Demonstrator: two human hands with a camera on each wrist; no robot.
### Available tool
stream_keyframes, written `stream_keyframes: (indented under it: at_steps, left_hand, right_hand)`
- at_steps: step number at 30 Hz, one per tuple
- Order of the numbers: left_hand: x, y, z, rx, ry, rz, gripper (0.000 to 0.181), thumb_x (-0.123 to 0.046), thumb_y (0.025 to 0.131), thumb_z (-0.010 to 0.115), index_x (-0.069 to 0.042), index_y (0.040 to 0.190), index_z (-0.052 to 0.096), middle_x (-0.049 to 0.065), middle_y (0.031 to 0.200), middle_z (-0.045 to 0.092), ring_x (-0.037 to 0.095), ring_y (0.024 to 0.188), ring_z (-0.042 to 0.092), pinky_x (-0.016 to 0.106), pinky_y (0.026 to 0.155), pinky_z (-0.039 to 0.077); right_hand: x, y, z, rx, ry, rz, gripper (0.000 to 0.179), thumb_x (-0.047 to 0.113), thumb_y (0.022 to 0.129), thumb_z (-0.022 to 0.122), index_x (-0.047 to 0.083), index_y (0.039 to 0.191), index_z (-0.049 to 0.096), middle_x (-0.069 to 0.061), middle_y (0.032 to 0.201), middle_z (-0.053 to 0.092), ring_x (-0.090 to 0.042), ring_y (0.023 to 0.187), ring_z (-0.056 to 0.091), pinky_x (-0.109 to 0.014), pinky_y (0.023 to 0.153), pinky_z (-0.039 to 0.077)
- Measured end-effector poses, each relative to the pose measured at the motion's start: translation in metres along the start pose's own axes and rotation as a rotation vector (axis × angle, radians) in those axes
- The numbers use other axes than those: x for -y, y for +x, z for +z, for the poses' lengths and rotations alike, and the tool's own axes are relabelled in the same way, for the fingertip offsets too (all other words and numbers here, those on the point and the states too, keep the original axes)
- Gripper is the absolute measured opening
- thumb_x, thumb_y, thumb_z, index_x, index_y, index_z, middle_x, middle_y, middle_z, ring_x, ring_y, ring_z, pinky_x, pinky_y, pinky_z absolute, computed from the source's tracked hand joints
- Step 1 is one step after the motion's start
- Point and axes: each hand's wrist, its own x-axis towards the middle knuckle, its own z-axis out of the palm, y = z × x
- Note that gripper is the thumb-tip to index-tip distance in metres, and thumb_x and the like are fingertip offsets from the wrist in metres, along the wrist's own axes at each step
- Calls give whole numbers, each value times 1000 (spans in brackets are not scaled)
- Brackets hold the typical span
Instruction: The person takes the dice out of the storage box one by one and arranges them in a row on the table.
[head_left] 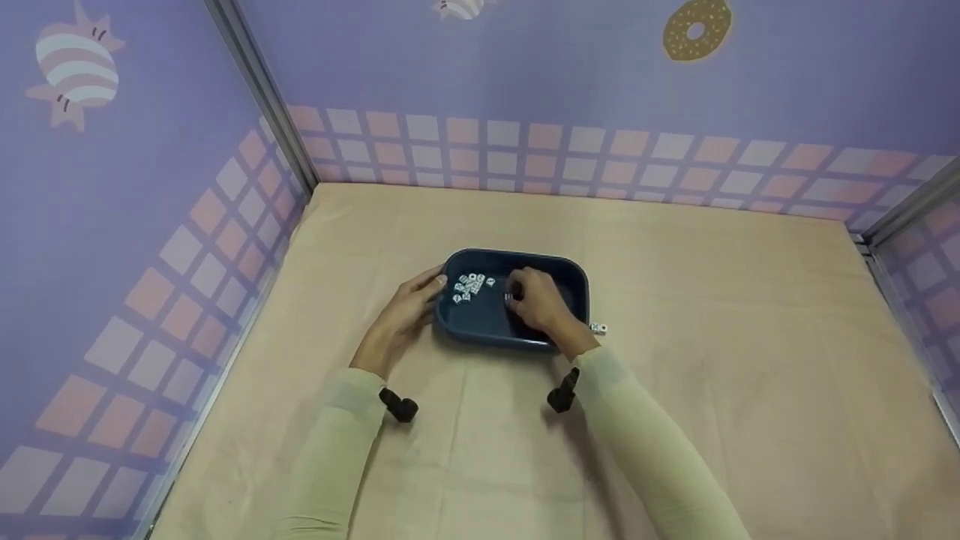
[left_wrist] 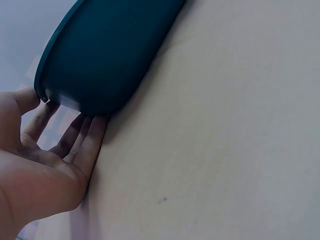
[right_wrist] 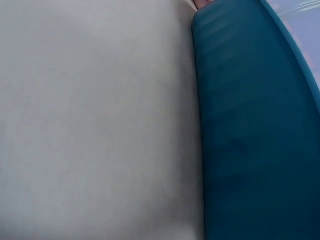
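Observation:
A dark blue plastic basin [head_left: 480, 335] with rounded corners rests on the cloth. Several white dice [head_left: 471, 285] lie loosely grouped inside, toward its left end. My left hand [head_left: 409, 306] holds that end, its thumb on the rim; in the left wrist view the fingers of the left hand [left_wrist: 55, 160] reach under the rim and against the outer wall of the basin [left_wrist: 100, 55]. Over the basin's right half, my right hand [head_left: 541, 301] reaches inside with curled fingers. White die faces [head_left: 508, 297] show at its fingertips, partly hidden by the fingers.
Two or so more dice [head_left: 598, 328] lie on the cloth just outside the basin's right side. A beige cloth [head_left: 712, 390] covers the table. Purple printed panels [head_left: 487, 67] stand along the back and sides. A small black device [head_left: 562, 391] sits at each wrist.

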Motion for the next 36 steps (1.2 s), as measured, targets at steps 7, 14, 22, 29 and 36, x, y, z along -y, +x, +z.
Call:
stream_keyframes:
  at_steps: [7, 14, 22, 29, 36]
  left_hand:
    - [1, 1, 0, -2, 35, 13, 56, -36, 109, 63, -19, 161, 49, 9, 156, 55, 27, 135, 60, 41, 109, 51]
    - [2, 0, 0, 4, 0, 13, 56, -34, 109, 64, -19, 160, 49, 9, 152, 58, 27, 133, 62, 38, 107, 52]
    - [2, 1, 0, 2, 11, 16, 58, -35, 108, 64, -18, 161, 48, 9, 155, 55, 28, 136, 60, 39, 109, 51]
    - [3, -1, 1, -6, 45, 8, 58, -37, 109, 63, -20, 161, 47, 10, 157, 53, 28, 138, 58, 41, 111, 50]
    - [3, -1, 2, -9, 37, 12, 57, -38, 108, 64, -20, 160, 49, 8, 157, 53, 27, 137, 58, 41, 111, 50]
  right_hand:
    - [-1, 0, -7, 18, 44, 6, 11, 5, 98, 75, 2, 108, 73, -11, 107, 68, -25, 98, 64, -41, 90, 56]
    - [6, -13, -46, -24, 186, -165, 14, 8, 99, 74, 0, 110, 73, -8, 102, 73, -22, 91, 69, -38, 84, 58]
    - [-21, -55, -117, -214, 185, -222, 11, 4, 96, 79, 1, 105, 74, -8, 98, 73, -21, 88, 70, -41, 79, 60]
    - [-76, -99, -118, -314, 155, -170, 11, 2, 95, 80, 4, 105, 76, -6, 98, 73, -21, 88, 70, -32, 78, 59]
    - [-111, -120, -96, -256, 146, -42, 12, -3, 94, 78, -1, 105, 75, -12, 100, 73, -26, 92, 70, -39, 81, 60]
